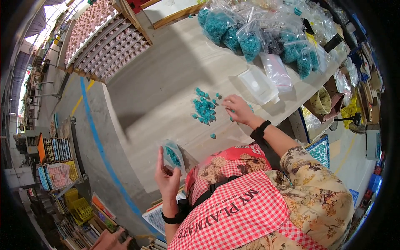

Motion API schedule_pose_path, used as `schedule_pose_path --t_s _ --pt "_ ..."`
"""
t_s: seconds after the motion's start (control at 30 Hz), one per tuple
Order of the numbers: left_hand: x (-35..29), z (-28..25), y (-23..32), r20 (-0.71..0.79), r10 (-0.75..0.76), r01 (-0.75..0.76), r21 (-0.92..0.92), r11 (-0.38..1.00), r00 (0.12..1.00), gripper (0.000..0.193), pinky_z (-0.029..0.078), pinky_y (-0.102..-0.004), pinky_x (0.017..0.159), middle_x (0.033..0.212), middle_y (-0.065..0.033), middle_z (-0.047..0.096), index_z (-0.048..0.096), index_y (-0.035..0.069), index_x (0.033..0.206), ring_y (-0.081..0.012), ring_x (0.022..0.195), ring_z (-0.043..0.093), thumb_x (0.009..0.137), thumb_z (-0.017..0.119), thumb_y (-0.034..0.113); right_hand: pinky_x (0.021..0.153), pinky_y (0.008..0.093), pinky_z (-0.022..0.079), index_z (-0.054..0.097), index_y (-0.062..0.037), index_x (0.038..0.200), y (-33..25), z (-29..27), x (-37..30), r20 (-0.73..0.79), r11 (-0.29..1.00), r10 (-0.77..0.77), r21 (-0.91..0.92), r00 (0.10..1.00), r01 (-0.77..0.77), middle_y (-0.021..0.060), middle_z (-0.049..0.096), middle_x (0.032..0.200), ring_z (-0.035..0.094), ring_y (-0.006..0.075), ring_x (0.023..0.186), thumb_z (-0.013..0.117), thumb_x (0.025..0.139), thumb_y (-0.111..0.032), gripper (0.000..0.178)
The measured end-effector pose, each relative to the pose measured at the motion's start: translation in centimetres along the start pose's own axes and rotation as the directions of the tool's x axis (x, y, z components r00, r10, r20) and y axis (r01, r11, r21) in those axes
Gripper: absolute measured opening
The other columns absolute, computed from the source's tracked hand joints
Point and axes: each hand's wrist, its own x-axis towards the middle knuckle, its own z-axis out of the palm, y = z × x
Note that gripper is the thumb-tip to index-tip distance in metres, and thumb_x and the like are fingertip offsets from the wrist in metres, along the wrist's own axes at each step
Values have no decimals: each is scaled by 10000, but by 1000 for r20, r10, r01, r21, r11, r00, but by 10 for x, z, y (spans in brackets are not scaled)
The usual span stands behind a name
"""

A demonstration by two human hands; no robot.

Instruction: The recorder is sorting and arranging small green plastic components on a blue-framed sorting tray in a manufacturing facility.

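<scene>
My left hand (168, 179) is at the near table edge, index finger stretched along a clear plastic bag (181, 155) and thumb bent at its lower side. Small teal pieces (172, 156) lie inside that bag. Over the middle of the table, my right hand (238, 110) has its fingers curled down, with a bit of teal showing between them. Just left of it, a loose pile of teal pieces (204, 109) is spread on the table. A single teal piece (213, 136) lies nearer to me.
Filled bags of teal pieces (216, 27) crowd the far right of the table (154, 96). A white plastic tray (256, 83) and a flat clear packet (277, 73) lie nearer. Racked pink pieces (108, 46) stand far left. Another person's hand (109, 240) shows at lower left.
</scene>
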Motion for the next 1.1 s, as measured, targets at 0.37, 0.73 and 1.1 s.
schedule_pose_path --t_s 0.37,0.73,1.1 --pt "-4 0 2 -34 -6 5 -36 999 999 787 401 -187 508 982 9 626 353 37 1443 -8 546 423 684 530 -70 842 379 486 600 -99 1057 19 30 31 53 977 208 -55 977 -206 108 545 1104 520 302 1072 682 740 -68 329" --pt "3 0 -2 -11 -4 4 -25 1000 1000 783 362 -172 497 850 44 584 344 32 1445 1 530 387 691 520 -80 741 407 489 605 -72 937 4 6 -7 203 990 82 -130 976 -57 121 561 995 548 314 937 615 705 -61 232" --pt "-1 1 -1 -15 -9 9 -46 999 1000 791 396 -172 517 1104 5 617 347 40 1446 1 561 420 684 517 -87 766 409 443 621 -99 970 -28 32 16 94 976 135 -183 986 -116 86 544 907 541 280 918 705 736 -267 300"
